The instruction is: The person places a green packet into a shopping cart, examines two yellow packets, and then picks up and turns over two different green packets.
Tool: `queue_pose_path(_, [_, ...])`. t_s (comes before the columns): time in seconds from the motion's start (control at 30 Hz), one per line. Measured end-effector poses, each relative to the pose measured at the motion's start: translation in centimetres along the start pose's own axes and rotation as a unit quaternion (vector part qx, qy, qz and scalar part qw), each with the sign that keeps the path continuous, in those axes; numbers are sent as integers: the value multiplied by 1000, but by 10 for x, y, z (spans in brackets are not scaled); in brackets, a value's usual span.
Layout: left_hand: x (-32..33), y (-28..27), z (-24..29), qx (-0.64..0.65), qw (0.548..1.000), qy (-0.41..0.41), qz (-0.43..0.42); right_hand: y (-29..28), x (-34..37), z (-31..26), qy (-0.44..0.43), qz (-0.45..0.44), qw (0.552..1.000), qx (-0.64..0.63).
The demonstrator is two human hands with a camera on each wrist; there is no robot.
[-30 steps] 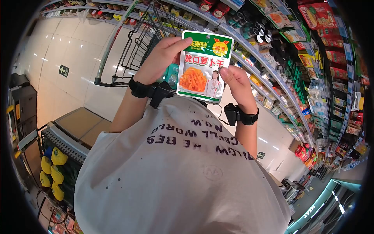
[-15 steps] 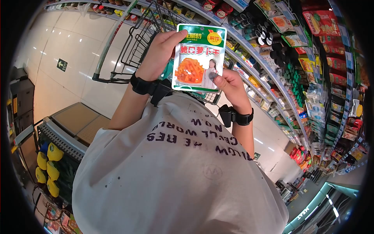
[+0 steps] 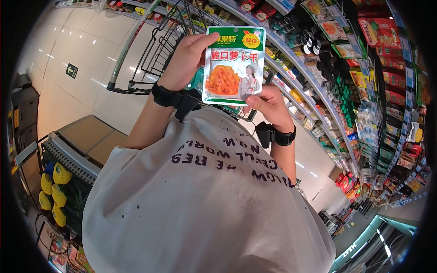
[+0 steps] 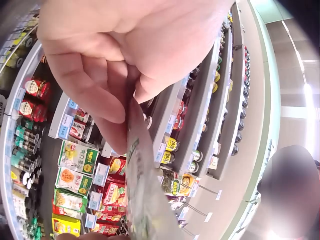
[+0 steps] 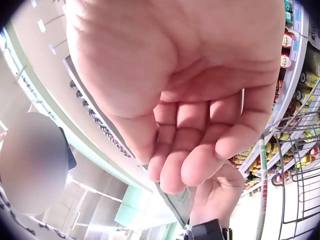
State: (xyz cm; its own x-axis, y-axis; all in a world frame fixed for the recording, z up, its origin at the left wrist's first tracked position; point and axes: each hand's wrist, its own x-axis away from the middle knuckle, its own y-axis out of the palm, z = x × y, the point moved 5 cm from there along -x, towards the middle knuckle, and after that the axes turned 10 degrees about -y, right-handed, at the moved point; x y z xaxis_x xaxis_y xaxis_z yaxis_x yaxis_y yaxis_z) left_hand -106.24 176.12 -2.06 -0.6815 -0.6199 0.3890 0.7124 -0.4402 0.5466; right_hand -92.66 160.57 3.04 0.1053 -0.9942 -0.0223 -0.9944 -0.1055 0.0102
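A green and white pouch of dried radish (image 3: 223,82) is held up in front of the chest, its printed front toward the head camera. My left hand (image 3: 184,59) pinches its upper left edge, thumb over the front. At the lower right corner, my right hand (image 3: 273,107) pinches the pouch with the thumb in front. The left wrist view shows the pouch (image 4: 142,175) nearly edge-on below the thumb and curled fingers. In the right wrist view the fingers (image 5: 192,155) curl toward the thumb, hiding most of the pouch.
A wire shopping cart (image 3: 159,54) stands just beyond the hands. Shelves (image 3: 318,86) of jars and hanging packets curve along the right. To the left, yellow net-wrapped items (image 3: 59,193) sit by a display stand (image 3: 91,136) on the tiled floor.
The pouch has shifted left and slightly up in the head view. My right thumb has slid down its right side to the lower corner; the left hand keeps its grip.
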Motion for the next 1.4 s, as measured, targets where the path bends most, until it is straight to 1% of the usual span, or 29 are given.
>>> queue_pose_path(0.03, [0,-1,2,-3,1000,5,-8,-1,0,1,0,0,1000,0])
queue_pose_path(0.1, [1,0,5,-7,1000,11,-17,-6,3,6,30,31,999,-7])
queue_pose_path(0.13, [4,4,7,8,1000,0,-24,-7,4,8,30,31,999,-7])
queue_pose_path(0.17, [12,7,7,25,999,-16,-31,-5,9,8,46,67,997,-12])
queue_pose_path(0.2, [14,6,9,25,999,-14,-31,-8,10,10,55,101,993,-15])
queue_pose_path(0.27, [14,5,8,3,999,-31,-37,-11,7,11,52,110,992,-16])
queue_pose_path(0.33, [12,3,8,-7,999,-20,-31,-14,4,11,60,136,989,3])
queue_pose_path(0.43, [7,1,5,-8,999,-9,-29,-12,3,18,69,122,990,-25])
queue_pose_path(0.5, [-3,-3,6,-1,999,0,-33,-18,-4,20,59,115,992,-10])
queue_pose_path(0.57, [-4,-6,4,19,998,-36,-45,-17,-3,20,56,108,993,2])
queue_pose_path(0.63, [-3,-2,5,34,997,-45,-60,-14,-2,16,18,93,996,-6])
queue_pose_path(0.67, [-2,1,4,48,995,-54,-75,-14,-2,16,18,93,996,-6])
queue_pose_path(0.77, [-4,1,3,68,993,-54,-76,-15,-3,15,16,88,996,-5])
queue_pose_path(0.8, [-7,0,2,69,993,-53,-76,-15,-5,19,25,87,996,-12])
queue_pose_path(0.87, [-10,-3,3,53,997,-25,-56,-16,-7,23,34,85,996,-19])
queue_pose_path(0.9, [-9,-4,4,53,997,-24,-55,-18,-7,28,78,106,991,-29])
queue_pose_path(0.93, [-6,-3,8,37,999,-15,-32,-20,-6,33,122,128,983,-39])
queue_pose_path(0.97, [-4,-4,11,20,1000,-6,-9,-20,-8,36,122,128,983,-39])
queue_pose_path(1.03, [-6,-8,11,2,1000,2,3,-28,-14,33,35,216,974,64])
queue_pose_path(1.07, [-7,-10,11,-16,1000,10,13,-28,-17,32,35,216,974,64])
queue_pose_path(1.1, [-7,-9,11,-16,1000,11,11,-32,-20,18,-39,217,940,262])
queue_pose_path(1.13, [-6,-7,11,-27,1000,5,16,-28,-23,1,-112,208,862,448])
queue_pose_path(1.2, [-5,-4,12,-38,999,-1,19,-21,-28,-10,-108,213,868,435])
queue_pose_path(1.23, [-4,0,12,-56,998,3,12,-15,-32,-14,-110,197,871,436])
queue_pose_path(1.27, [-3,5,11,-74,997,6,6,-10,-34,-15,-112,180,874,437])
queue_pose_path(1.3, [-2,13,11,-73,997,18,-5,-11,-37,-8,-116,181,890,401])
queue_pose_path(1.33, [0,18,12,-74,997,20,-6,-10,-37,-8,-118,182,890,402])
queue_pose_path(1.4, [7,33,16,-211,976,28,-39,-11,-40,5,-27,169,948,270])
